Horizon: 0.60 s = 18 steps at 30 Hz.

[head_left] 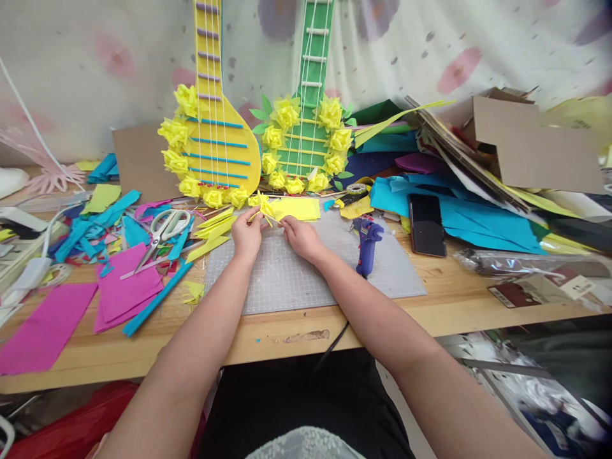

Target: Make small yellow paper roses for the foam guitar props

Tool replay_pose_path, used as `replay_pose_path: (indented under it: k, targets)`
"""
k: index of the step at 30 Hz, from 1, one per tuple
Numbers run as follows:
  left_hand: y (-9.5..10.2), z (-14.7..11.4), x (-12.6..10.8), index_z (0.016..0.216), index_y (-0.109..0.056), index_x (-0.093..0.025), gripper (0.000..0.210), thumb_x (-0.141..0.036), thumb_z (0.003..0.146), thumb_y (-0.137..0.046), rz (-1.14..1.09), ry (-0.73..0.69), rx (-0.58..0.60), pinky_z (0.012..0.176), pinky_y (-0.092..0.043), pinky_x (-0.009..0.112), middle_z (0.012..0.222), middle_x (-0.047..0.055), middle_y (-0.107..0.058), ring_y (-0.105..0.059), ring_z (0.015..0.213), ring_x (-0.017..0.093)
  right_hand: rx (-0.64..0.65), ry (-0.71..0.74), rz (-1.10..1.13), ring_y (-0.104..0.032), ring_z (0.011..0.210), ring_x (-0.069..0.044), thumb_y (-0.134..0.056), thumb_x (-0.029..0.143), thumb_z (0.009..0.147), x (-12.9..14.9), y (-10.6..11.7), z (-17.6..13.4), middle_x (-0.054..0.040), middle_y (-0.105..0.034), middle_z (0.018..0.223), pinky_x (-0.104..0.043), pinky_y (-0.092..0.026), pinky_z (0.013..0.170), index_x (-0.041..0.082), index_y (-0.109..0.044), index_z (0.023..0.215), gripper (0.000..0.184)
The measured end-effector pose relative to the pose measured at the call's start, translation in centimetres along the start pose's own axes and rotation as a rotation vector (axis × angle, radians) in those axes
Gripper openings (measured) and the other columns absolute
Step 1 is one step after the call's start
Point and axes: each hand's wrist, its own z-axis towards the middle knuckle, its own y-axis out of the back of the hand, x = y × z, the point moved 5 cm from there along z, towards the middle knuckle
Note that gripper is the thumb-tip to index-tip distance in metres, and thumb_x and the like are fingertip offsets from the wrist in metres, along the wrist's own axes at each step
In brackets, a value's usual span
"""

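Observation:
My left hand (247, 233) pinches a yellow paper flower (266, 204) above the back of the grey cutting mat (287, 280). Close beside it, my right hand (302, 236) has its fingers closed at a thin pale piece reaching toward the flower; what exactly they grip is too small to tell. Behind the hands lies a stack of yellow paper (299, 208). More folded yellow strips (210, 233) fan out left of my left hand. A blue glue gun (367, 245) stands on the mat, right of my right hand.
A yellow paper guitar (229, 140) and a green one (306, 137), both trimmed with yellow flowers, lean at the back. Scissors (165, 233), pink paper (129, 280) and blue scraps crowd the left. A phone (427, 224), blue sheets (488, 220) and cardboard (540, 146) lie right.

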Motion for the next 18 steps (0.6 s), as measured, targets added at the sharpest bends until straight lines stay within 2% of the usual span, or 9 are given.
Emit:
replay_pose_path:
  k: [8, 13, 18]
  targets:
    - [-0.14, -0.09, 0.09, 0.090, -0.067, -0.015, 0.023, -0.017, 0.070, -0.056, 0.032, 0.016, 0.031, 0.067, -0.055, 0.031, 0.099, 0.008, -0.065, -0.063, 0.079, 0.016, 0.026, -0.028, -0.046, -0.058, 0.076, -0.017, -0.030, 0.025, 0.089, -0.03, -0.20, 0.08, -0.0075, -0.065, 0.088, -0.027, -0.042, 0.073, 0.017, -0.058, 0.095, 0.030]
    - [-0.08, 0.02, 0.27, 0.088, -0.066, -0.015, 0.021, -0.016, 0.070, -0.056, 0.046, 0.027, 0.008, 0.065, -0.055, 0.030, 0.093, 0.007, -0.065, -0.062, 0.074, 0.014, 0.023, -0.044, -0.013, -0.056, 0.066, -0.015, -0.030, 0.029, 0.089, -0.14, -0.25, 0.03, -0.0052, -0.064, 0.076, -0.025, -0.041, 0.068, 0.017, -0.057, 0.094, 0.030]
    - [0.49, 0.34, 0.34, 0.090, -0.063, -0.014, 0.020, -0.014, 0.073, -0.052, -0.012, 0.057, -0.088, 0.070, -0.055, 0.031, 0.101, 0.008, -0.062, -0.062, 0.083, 0.016, -0.022, -0.070, 0.014, -0.053, 0.063, -0.012, -0.031, 0.029, 0.088, -0.27, 0.49, -0.11, -0.0016, -0.062, 0.070, -0.025, -0.040, 0.068, 0.018, -0.057, 0.090, 0.028]
